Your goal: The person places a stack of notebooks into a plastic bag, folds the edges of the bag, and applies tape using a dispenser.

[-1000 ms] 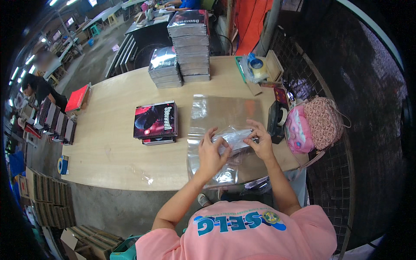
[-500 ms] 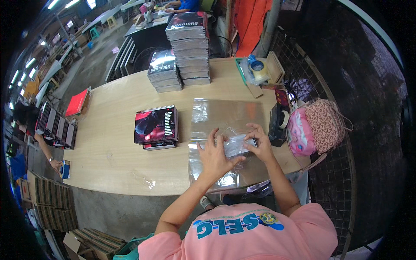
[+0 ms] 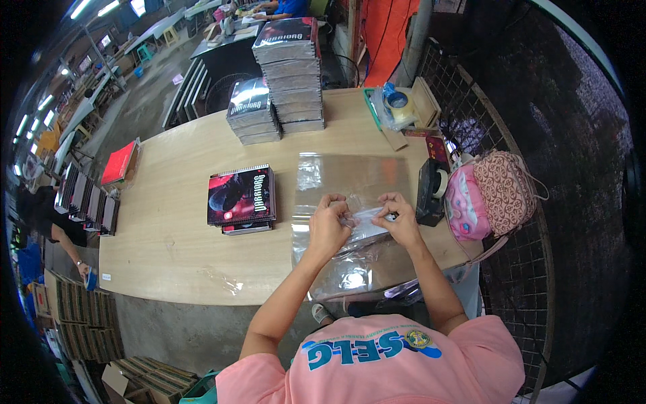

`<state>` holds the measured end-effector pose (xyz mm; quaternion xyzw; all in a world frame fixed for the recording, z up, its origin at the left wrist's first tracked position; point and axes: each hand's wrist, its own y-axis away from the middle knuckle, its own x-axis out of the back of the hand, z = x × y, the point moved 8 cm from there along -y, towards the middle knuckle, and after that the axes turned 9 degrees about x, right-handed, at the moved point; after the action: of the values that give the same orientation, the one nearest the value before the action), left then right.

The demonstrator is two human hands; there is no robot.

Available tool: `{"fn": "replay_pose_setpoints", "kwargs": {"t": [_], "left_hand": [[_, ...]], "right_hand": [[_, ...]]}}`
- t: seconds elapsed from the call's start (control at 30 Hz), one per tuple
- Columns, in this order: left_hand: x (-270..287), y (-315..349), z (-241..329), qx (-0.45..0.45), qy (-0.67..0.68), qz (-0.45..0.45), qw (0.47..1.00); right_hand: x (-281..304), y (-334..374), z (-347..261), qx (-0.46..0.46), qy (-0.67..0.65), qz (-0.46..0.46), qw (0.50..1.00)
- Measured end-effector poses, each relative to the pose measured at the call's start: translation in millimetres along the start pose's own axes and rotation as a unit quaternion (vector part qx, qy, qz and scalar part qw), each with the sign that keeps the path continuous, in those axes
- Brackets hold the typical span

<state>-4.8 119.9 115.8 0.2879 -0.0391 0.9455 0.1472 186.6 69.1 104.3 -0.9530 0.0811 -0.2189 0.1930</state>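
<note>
Left hand: the person's left hand (image 3: 328, 225) was curled narrow, thumb and fingers pinching film at the nine o'clock end of the wrapped bundle (image 3: 370, 227).
Right hand: the person's right hand (image 3: 402, 221) was likewise narrow, thumb and forefinger nipping the bundle's two o'clock end.
Wrapped bundle: it looked whitish and flat under clear, glossy, creased film; fingers hid part of it.
Bundle's place: it lay between the hands, above the clear plastic sheets (image 3: 350, 172); whether it touched them could not be told.
Bundle's axis: the visible length ran roughly from eight o'clock to two; which end was its front could not be told.
Table edge: from the bundle, the near rim of the table (image 3: 158, 236) curved past at six o'clock, just beyond the sheets.
Right-side room: this was tight, with a black tape dispenser (image 3: 425, 195) near at two and a pink pouch (image 3: 468, 205) at three.
Left-side room: a stretch of tabletop reached toward nine, past the notebook pile (image 3: 241, 195), well apart from the bundle.
</note>
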Motion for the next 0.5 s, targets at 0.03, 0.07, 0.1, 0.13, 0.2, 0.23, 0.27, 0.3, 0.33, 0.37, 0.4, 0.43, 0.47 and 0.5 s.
{"fn": "replay_pose_setpoints", "kwargs": {"t": [0.03, 0.07, 0.1, 0.13, 0.2, 0.23, 0.27, 0.3, 0.33, 0.37, 0.4, 0.43, 0.47, 0.5], "left_hand": [[0, -5, -9, 0.017, 0.035, 0.012, 0.999], [1, -8, -19, 0.035, 0.07, 0.024, 0.997], [0, -4, -28, 0.059, 0.174, 0.012, 0.983], [-1, 6, -36, 0.084, 0.276, 0.0, 0.958], [-4, 16, -33, 0.077, 0.26, -0.069, 0.96], [-8, 16, -41, 0.111, 0.282, -0.081, 0.949], [-14, 15, -51, 0.145, 0.304, -0.092, 0.937], [-20, 14, -59, 0.177, 0.326, -0.103, 0.923], [-22, 14, -61, 0.168, 0.309, -0.087, 0.932], [-24, 13, -62, 0.156, 0.329, -0.086, 0.927], [-25, 11, -60, 0.145, 0.348, -0.087, 0.922], [-26, 11, -57, 0.133, 0.366, -0.088, 0.917], [-28, 11, -53, 0.12, 0.369, -0.097, 0.917], [-30, 12, -50, 0.109, 0.371, -0.103, 0.916]], "right_hand": [[-2, -1, 4, -0.006, -0.001, 0.0, 1.0], [-2, 1, 6, -0.01, -0.002, 0.002, 1.0], [-1, 0, 6, -0.012, -0.002, 0.005, 1.0], [-1, -2, 6, -0.015, -0.003, 0.007, 1.0], [-3, -3, 25, -0.078, -0.077, 0.026, 0.994], [-6, -2, 33, -0.112, -0.115, 0.027, 0.987], [-9, -1, 40, -0.145, -0.153, 0.03, 0.977], [-11, -2, 40, -0.179, -0.19, 0.024, 0.965], [-14, -4, 41, -0.213, -0.227, 0.018, 0.95], [-19, -10, 44, -0.211, -0.224, -0.042, 0.951], [-22, -16, 49, -0.21, -0.22, -0.1, 0.947], [-26, -17, 51, -0.208, -0.215, -0.156, 0.941], [-21, -17, 49, -0.168, -0.201, -0.147, 0.954], [-19, -18, 41, -0.128, -0.188, -0.139, 0.964]]}}
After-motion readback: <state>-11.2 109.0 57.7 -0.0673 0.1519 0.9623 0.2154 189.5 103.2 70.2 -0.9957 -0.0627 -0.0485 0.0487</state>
